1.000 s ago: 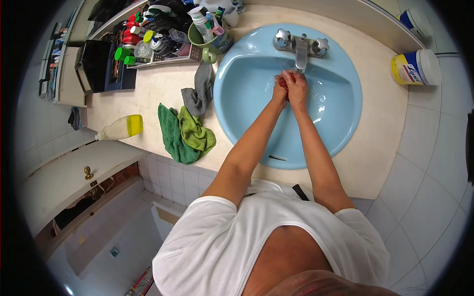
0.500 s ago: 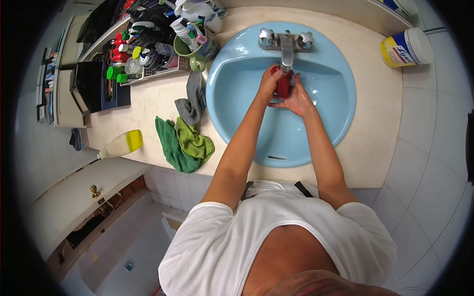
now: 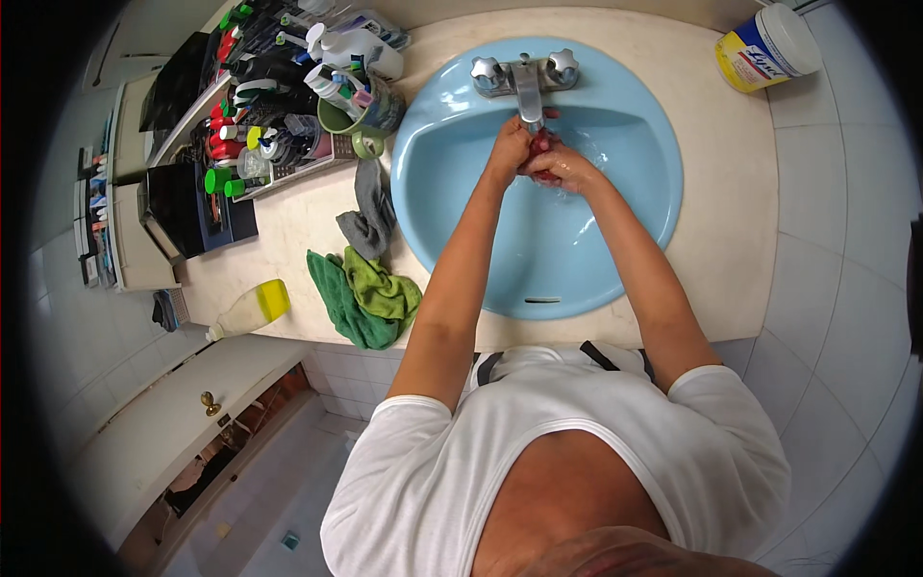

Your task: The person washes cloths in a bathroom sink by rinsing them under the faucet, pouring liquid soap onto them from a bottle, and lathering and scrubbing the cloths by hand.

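Observation:
Under the running faucet (image 3: 528,94), both my hands are closed on a wet red cloth (image 3: 541,144), bunched up small. My left hand (image 3: 509,151) grips it from the left, right beside the spout. From the right, my right hand (image 3: 569,171) wraps its fingers round the cloth's lower part. The fingers hide much of the cloth, so its exact kind does not show. Below them is the light blue oval sink (image 3: 437,216), with water splashing to the right of the hands.
Left of the sink, a grey cloth (image 3: 363,229), a lime green cloth (image 3: 380,288) and a dark green cloth (image 3: 336,298) lie on the counter near a bottle of yellow liquid (image 3: 252,308). A green mug (image 3: 366,144) and a crowded basket stand behind. At far right is a wipes canister (image 3: 760,50).
My right hand was spread wide with its fingers apart; now it has closed round the red cloth. The left hand keeps its hold. The whole view has shifted slightly.

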The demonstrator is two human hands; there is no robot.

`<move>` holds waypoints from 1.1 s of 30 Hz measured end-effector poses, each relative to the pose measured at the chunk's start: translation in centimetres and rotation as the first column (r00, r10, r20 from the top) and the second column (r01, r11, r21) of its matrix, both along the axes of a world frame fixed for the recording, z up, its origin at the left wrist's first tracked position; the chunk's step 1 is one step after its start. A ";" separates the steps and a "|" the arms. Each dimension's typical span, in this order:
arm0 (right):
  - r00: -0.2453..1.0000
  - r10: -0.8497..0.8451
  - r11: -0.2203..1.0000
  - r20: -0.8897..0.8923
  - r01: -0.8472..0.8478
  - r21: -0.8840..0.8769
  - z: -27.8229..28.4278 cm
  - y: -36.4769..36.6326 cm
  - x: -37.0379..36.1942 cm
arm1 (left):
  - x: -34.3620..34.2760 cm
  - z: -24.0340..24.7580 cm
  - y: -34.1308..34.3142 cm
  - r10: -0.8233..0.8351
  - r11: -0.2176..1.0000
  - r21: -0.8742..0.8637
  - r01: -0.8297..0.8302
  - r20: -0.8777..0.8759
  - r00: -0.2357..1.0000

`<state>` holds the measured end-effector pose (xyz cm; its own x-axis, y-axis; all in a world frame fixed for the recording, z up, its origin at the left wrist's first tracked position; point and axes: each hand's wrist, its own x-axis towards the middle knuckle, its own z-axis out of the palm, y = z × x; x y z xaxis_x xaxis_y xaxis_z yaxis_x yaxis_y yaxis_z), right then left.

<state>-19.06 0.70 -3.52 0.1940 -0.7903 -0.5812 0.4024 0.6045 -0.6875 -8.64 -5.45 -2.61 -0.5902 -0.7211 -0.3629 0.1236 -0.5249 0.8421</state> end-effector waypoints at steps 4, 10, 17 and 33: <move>0.971 0.126 0.991 -0.202 -0.132 -0.018 -0.9 0.1 -0.6 | -1.2 0.1 1.1 0.152 0.984 -0.102 -0.143 0.089 0.984; 0.663 -0.290 0.898 -0.690 -0.059 -0.435 -5.7 1.0 1.8 | -1.8 -0.1 1.7 0.293 0.956 -0.069 -0.287 0.125 0.948; 0.409 0.388 0.779 -0.826 -0.625 0.057 2.2 1.9 7.2 | 7.5 0.6 4.1 0.319 0.921 -0.342 -0.185 0.391 0.864; 0.828 -0.246 0.968 0.504 0.237 0.084 -8.5 -4.0 0.1 | 28.8 11.8 0.2 0.856 0.370 -0.768 0.523 0.501 0.130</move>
<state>-18.93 -3.25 -11.99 0.2692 -0.8414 -0.4686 0.8258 0.4520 -0.3372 20.16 -5.23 9.17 -0.1478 -0.9032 0.4029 -0.9679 0.2159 0.1289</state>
